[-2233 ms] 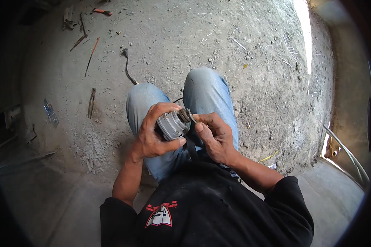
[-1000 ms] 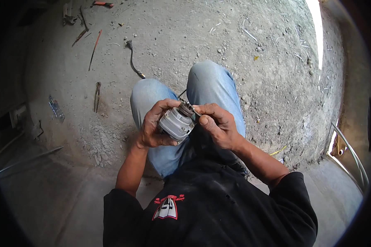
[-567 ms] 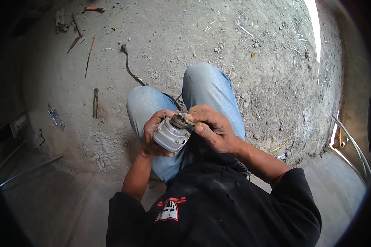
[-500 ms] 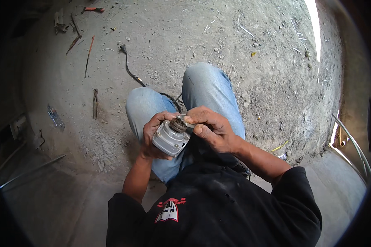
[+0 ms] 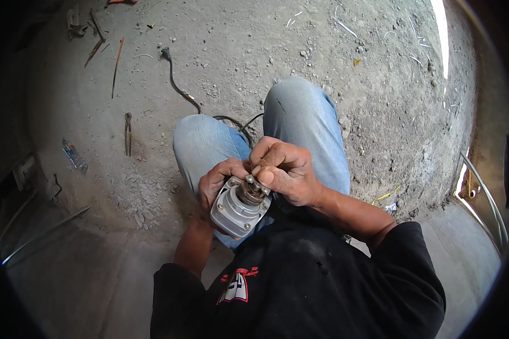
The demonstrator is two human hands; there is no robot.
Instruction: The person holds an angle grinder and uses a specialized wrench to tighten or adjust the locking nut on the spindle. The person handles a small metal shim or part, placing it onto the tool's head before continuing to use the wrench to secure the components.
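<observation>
A grey metal tool head (image 5: 236,218), likely an angle grinder's gear housing, is between my knees with its round spindle fitting (image 5: 249,194) facing up. My left hand (image 5: 214,183) grips the housing from the left, fingers wrapped over its far side. My right hand (image 5: 285,175) pinches a small metal piece (image 5: 257,182) at the top of the fitting, thumb and index finger close together, other fingers curled. My right fingers partly hide that piece, so I cannot make out its shape. A black cord (image 5: 232,120) runs behind my knees.
On the dusty concrete floor (image 5: 379,113) lie pincers (image 5: 128,135), a thin red-orange rod (image 5: 118,66), a black plug (image 5: 165,53), a crumpled plastic bottle (image 5: 74,155), several tools at the far left and scattered rubble. Pipes (image 5: 486,203) lean by the right wall.
My right fingers have curled over the top of the fitting and moved slightly up. The housing has tipped, showing more of its bolted face. My left hand still holds it.
</observation>
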